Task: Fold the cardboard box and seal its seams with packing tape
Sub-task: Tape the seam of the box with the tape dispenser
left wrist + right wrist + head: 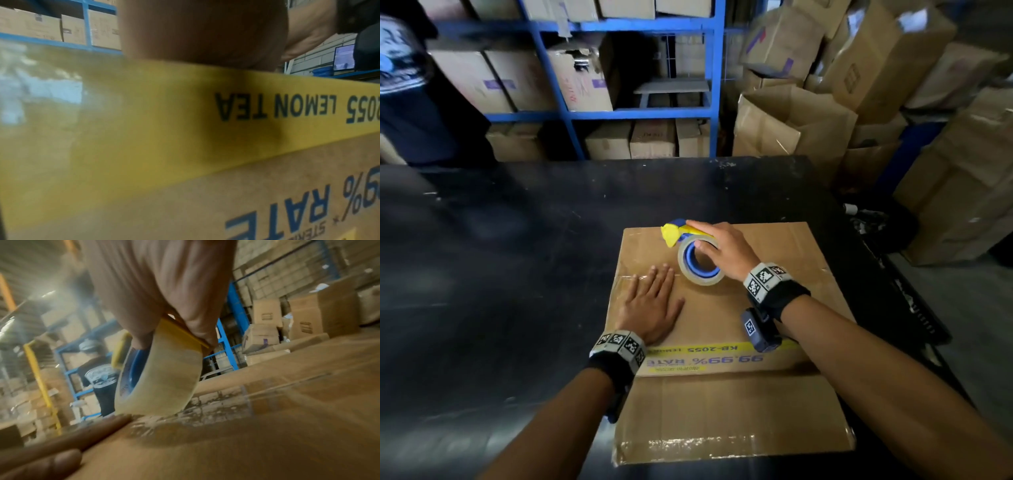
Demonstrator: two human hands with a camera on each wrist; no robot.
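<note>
Head view: a flattened cardboard box (726, 329) lies on the dark worktop (517, 257); the left hand (650, 305) presses flat, fingers straight, while the right hand (722, 248) grips a tape dispenser (697, 258). Blue shelving (619, 113) and stacked cartons (859, 85) crowd behind.

Left wrist view: the box's yellow stripe (185, 113) fills the frame.

Right wrist view: fingers (144, 335) curl round the tape roll (164, 378) on the cardboard.
</note>
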